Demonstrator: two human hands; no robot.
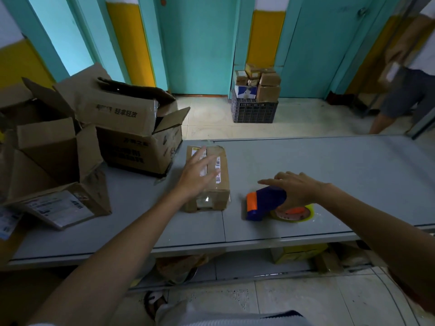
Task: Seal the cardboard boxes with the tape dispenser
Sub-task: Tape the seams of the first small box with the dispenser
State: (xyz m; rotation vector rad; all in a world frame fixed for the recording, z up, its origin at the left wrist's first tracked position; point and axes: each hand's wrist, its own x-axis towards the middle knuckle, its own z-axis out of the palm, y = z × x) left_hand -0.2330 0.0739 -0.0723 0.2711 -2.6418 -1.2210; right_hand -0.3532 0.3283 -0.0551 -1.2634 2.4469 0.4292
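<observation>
While the grey table (329, 175) fills the middle of the view, its 9 o'clock end is crowded with open cartons (131, 137), flaps up and unsealed. At the centre sits a small cardboard box (223, 177), shut, its long axis running 12 to 6, with glossy tape showing on its top and near end. Just beside it at 3 o'clock, not touching, lies the tape dispenser (263, 201), blue with an orange head. It lies along the 9-to-3 line, head toward the box, and the yellow tape roll (306, 214) sits at its 3 o'clock end.

The right hand (296, 187) lies over the dispenser's handle, fingers nearly straight and pointing to 9 o'clock, laid on top rather than wrapped round it. The left hand (200, 175) is over the box top, fingers spread and holding nothing; blur hides whether it touches.

Being nearer the tool, the right hand would likely have to close round the handle and carry the head a short way toward 9 o'clock, while the left steadies the box.

Under the palm the right thumb is hidden, so a hook beneath the handle cannot be ruled out. The tape's loose end and cutter are unreadable, the box's labels (218, 164) are smeared, and the frame edge cuts off the leftmost cartons.
</observation>
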